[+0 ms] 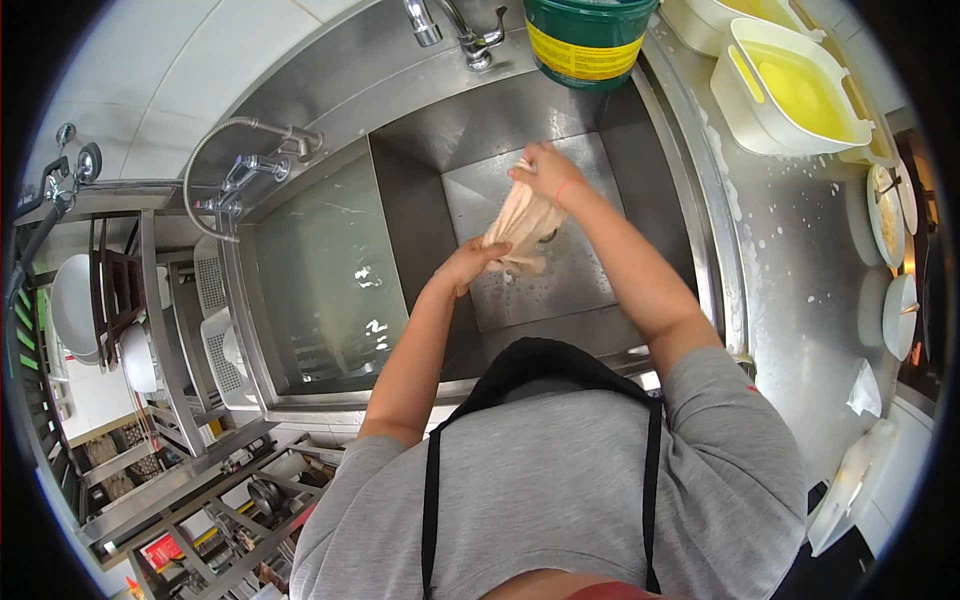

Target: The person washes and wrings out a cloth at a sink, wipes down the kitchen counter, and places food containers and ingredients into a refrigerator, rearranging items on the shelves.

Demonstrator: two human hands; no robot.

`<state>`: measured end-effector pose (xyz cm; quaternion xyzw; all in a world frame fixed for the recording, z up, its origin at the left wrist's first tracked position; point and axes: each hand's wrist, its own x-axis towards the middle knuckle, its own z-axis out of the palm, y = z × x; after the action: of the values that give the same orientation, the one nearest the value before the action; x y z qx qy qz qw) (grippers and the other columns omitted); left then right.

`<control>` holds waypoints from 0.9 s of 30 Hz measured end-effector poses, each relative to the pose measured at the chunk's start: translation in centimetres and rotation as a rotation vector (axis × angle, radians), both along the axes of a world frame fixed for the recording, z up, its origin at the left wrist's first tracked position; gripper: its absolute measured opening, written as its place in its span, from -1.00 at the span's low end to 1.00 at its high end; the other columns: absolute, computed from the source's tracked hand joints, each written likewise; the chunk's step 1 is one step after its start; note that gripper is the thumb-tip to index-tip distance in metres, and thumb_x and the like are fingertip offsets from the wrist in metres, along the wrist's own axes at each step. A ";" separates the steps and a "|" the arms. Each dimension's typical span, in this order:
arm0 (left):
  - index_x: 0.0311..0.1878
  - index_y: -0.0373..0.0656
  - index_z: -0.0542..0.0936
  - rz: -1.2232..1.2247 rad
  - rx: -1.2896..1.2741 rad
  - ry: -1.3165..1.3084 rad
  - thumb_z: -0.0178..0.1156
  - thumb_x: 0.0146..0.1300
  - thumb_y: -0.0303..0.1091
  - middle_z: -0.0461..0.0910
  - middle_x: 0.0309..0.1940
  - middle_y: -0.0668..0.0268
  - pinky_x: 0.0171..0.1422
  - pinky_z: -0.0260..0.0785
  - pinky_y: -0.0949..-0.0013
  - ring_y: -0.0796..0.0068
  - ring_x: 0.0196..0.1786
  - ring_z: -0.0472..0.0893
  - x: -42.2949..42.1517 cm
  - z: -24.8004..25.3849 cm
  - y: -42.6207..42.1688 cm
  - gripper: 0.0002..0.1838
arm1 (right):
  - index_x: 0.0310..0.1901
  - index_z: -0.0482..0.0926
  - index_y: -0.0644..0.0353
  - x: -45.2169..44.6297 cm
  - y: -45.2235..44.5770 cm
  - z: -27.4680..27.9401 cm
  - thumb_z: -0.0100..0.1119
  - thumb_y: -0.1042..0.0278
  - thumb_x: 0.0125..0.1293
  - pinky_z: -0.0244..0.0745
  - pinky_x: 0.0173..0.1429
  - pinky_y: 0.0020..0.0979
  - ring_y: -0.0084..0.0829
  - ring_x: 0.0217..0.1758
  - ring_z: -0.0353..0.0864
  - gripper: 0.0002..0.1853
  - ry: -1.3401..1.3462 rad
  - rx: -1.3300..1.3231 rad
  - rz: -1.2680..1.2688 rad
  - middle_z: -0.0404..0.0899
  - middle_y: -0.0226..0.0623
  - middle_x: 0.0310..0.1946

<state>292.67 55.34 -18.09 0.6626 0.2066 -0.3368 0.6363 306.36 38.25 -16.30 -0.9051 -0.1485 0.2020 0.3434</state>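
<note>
A pale peach cloth [524, 222] is stretched between my two hands above the right basin [560, 290] of a steel sink. My right hand [551, 174] grips its upper end, fingers closed around the fabric. Lower and to the left, my left hand [474, 263] is closed on the cloth's other part, thumb lying over it. The cloth looks bunched and twisted, and its lower edge hangs loose. Water drops dot the basin floor under it.
Water fills the left basin [320, 270]. A faucet [470, 40] and a green bucket [588, 40] are behind the sink. White tubs of yellow liquid [800, 90] and several plates [886, 215] stand on the right counter. A hose tap [250, 175] is at left, beside dish racks [165, 300].
</note>
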 end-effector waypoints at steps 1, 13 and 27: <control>-0.08 -0.23 0.51 0.003 0.003 0.003 0.25 0.08 -0.11 0.56 -0.16 0.30 -0.16 0.38 0.36 0.46 -0.23 0.53 -0.2 0.1 0.2 -0.56 | 0.00 0.39 0.26 1.2 0.3 0.9 0.20 0.08 0.10 0.32 0.10 -0.28 -0.13 0.08 0.39 -0.49 -0.109 0.082 0.010 0.34 -0.07 0.06; -0.20 -0.23 0.52 -0.086 0.561 -0.385 0.26 -0.07 -0.15 0.59 -0.31 0.03 -0.10 0.38 0.20 0.04 -0.18 0.57 0.4 1.6 0.1 -0.59 | 0.19 0.25 0.34 20.8 8.3 3.8 0.13 0.42 0.17 0.39 0.01 -0.41 -0.27 -0.02 0.46 -0.46 -0.619 0.008 -0.337 0.44 -0.13 -0.05; -0.07 -0.22 0.49 0.246 0.180 -0.545 0.14 0.21 -0.34 0.56 -0.24 0.37 -0.15 0.35 0.47 0.58 -0.24 0.51 8.5 2.0 1.0 -0.75 | -0.21 0.57 0.17 10.1 3.7 8.2 0.11 0.20 0.08 0.42 -0.01 -0.33 -0.23 -0.05 0.50 -0.71 -0.503 0.066 0.068 0.53 -0.13 -0.15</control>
<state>301.22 56.31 -16.05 0.7522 0.1363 -0.0476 0.6430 316.51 41.97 -8.12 -0.9097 -0.2659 -0.0230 0.3181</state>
